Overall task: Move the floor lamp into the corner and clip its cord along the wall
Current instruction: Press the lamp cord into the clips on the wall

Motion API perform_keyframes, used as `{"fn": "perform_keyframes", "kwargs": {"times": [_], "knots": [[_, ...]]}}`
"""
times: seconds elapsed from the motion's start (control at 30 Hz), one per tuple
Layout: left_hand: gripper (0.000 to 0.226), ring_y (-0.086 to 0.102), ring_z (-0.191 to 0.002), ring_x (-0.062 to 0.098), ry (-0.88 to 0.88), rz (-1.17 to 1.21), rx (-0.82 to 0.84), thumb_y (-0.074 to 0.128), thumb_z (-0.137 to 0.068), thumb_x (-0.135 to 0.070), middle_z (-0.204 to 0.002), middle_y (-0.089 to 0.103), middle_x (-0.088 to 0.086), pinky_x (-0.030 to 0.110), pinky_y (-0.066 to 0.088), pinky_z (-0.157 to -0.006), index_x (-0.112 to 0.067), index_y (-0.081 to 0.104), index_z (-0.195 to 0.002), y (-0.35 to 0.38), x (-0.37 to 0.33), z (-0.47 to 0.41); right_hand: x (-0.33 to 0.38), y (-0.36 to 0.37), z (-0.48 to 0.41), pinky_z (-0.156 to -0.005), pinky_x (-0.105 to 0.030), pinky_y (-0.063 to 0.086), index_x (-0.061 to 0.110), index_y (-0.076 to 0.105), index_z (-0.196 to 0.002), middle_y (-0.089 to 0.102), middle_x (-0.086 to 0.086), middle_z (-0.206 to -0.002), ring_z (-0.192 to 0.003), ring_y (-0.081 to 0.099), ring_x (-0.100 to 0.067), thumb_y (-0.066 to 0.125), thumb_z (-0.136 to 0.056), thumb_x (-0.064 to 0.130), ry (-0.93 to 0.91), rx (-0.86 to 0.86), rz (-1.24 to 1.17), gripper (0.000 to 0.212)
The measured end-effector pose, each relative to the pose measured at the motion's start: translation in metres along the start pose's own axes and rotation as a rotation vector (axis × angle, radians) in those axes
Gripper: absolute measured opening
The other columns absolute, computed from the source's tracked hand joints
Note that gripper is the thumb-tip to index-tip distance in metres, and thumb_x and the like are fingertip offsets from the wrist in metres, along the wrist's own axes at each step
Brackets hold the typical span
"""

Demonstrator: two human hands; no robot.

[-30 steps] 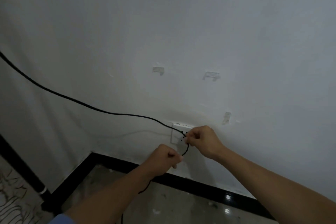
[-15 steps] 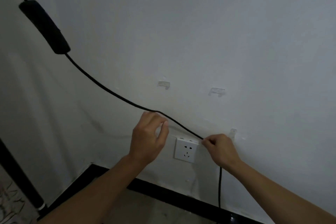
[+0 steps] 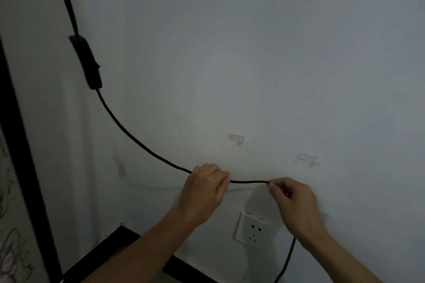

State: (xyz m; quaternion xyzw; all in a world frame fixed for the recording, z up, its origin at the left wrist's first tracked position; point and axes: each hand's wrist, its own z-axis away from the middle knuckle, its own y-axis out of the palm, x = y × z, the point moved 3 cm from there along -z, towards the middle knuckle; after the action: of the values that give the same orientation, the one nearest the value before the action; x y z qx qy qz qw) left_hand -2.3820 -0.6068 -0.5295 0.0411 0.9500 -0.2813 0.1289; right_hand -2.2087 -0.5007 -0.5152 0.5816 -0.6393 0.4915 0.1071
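Both hands have risen — left hand (image 3: 203, 187) and right hand (image 3: 291, 197) pinch the cord (image 3: 249, 182) taut mid-frame, below the clips (image 3: 236, 139). Clipping step — next, lift it up into one.

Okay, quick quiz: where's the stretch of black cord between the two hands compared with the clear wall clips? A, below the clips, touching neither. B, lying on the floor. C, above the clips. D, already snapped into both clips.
A: the cord, pinched between the left hand and right hand, runs below both clips, touching neither.
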Motion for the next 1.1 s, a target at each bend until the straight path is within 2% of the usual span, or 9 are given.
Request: {"fn": "perform_keyframes", "kwargs": {"times": [0.17,0.23,0.3,0.43,0.6,0.7,0.8,0.93,1.1], "knots": [[0.014,0.062,-0.07,0.02,-0.106,0.125,-0.071,0.067,-0.086,-0.025,-0.076,0.067,0.005,0.036,0.054,-0.062,-0.013,0.075,-0.086,-0.005,0.009,-0.02,0.047,-0.004,-0.043,-0.064,-0.009,0.044,0.02,0.076,-0.085,0.068,0.015,-0.074,-0.072,0.062,0.007,0.07,-0.086,0.021,-0.14,-0.059,0.062,0.006],[0.016,0.062,-0.072,0.018,-0.206,0.195,-0.112,0.068,-0.085,-0.03,-0.079,0.067,0.004,0.033,0.052,-0.061,-0.015,0.075,-0.087,-0.006,0.01,-0.028,0.064,-0.004,-0.057,-0.06,-0.001,0.04,0.017,0.077,-0.085,0.066,0.013,-0.072,-0.07,0.06,0.007,0.07,-0.086,0.021,-0.195,-0.088,0.119,0.008],[0.016,0.063,-0.073,0.018,-0.366,0.251,-0.144,0.068,-0.084,-0.033,-0.081,0.069,0.002,0.031,0.052,-0.062,-0.018,0.075,-0.084,-0.005,0.014,-0.035,0.078,-0.001,-0.068,-0.058,-0.002,0.037,0.017,0.077,-0.084,0.065,0.011,-0.071,-0.067,0.059,0.0,0.069,-0.085,0.021,-0.236,-0.099,0.197,0.009],[0.02,0.067,-0.072,0.019,-0.662,0.35,-0.106,0.07,-0.08,-0.037,-0.075,0.075,-0.001,0.029,0.051,-0.061,-0.018,0.074,-0.075,0.001,0.02,-0.049,0.092,0.008,-0.08,-0.056,-0.011,0.037,0.018,0.076,-0.086,0.064,0.008,-0.073,-0.066,0.057,-0.006,0.065,-0.087,0.022,-0.248,-0.093,0.318,0.011],[0.028,0.067,-0.068,0.023,-0.847,0.438,-0.092,0.074,-0.075,-0.039,-0.069,0.073,0.0,0.034,0.056,-0.067,-0.013,0.071,-0.064,0.002,0.027,-0.062,0.095,0.014,-0.084,-0.066,-0.035,0.058,0.017,0.073,-0.087,0.071,0.001,-0.077,-0.065,0.067,-0.019,0.061,-0.089,0.024,-0.23,-0.071,0.347,0.015],[0.028,0.067,-0.068,0.024,-0.893,0.46,-0.138,0.075,-0.073,-0.039,-0.066,0.071,-0.003,0.033,0.056,-0.066,-0.016,0.068,-0.06,0.0,0.029,-0.066,0.092,0.015,-0.084,-0.066,-0.041,0.06,0.019,0.071,-0.086,0.072,0.0,-0.075,-0.063,0.068,-0.023,0.059,-0.089,0.025,-0.211,-0.065,0.352,0.014],[0.027,0.066,-0.065,0.02,-0.875,0.448,-0.198,0.075,-0.074,-0.037,-0.057,0.063,-0.011,0.029,0.051,-0.06,-0.021,0.064,-0.056,-0.005,0.027,-0.068,0.079,0.013,-0.078,-0.063,-0.041,0.06,0.022,0.067,-0.084,0.071,0.004,-0.069,-0.058,0.067,-0.018,0.06,-0.09,0.028,-0.179,-0.049,0.342,0.012],[0.021,0.063,-0.062,0.018,-0.796,0.414,-0.249,0.075,-0.076,-0.033,-0.052,0.055,-0.015,0.028,0.049,-0.057,-0.02,0.066,-0.062,-0.009,0.024,-0.07,0.062,0.022,-0.063,-0.055,-0.036,0.058,0.027,0.059,-0.074,0.068,0.007,-0.058,-0.039,0.062,-0.006,0.059,-0.092,0.03,-0.142,-0.02,0.307,0.018],[0.015,0.064,-0.065,0.017,-0.743,0.386,-0.256,0.073,-0.078,-0.031,-0.057,0.058,-0.014,0.025,0.046,-0.058,-0.022,0.068,-0.067,-0.009,0.027,-0.067,0.053,0.036,-0.052,-0.048,-0.027,0.05,0.017,0.058,-0.079,0.07,-0.002,-0.059,-0.044,0.066,-0.011,0.06,-0.093,0.022,-0.025,0.028,0.044,0.016]]}}
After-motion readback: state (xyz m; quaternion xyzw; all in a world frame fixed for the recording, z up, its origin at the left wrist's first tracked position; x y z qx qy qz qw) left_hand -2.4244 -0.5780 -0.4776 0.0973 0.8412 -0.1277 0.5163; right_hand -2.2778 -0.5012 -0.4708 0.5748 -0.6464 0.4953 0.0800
